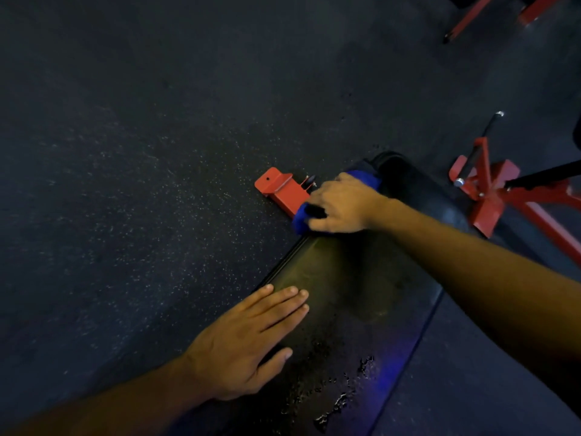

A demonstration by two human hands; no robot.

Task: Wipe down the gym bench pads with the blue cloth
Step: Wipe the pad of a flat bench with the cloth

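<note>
A long black bench pad [349,294] runs from the lower middle up to the right. Its near part is worn and cracked, with flaking patches. My right hand [342,204] presses the blue cloth [300,218] onto the pad's far left edge; blue folds stick out on both sides of the hand. Flat on the pad's near left edge lies my left hand [251,338], fingers spread, holding nothing. A second black pad [405,174] continues beyond the cloth.
The bench's red steel foot [279,190] juts out on the floor left of the cloth. Another red frame [500,193] with black bars stands at right, and more red legs [471,17] at top right. Dark speckled rubber floor [141,184] fills the left.
</note>
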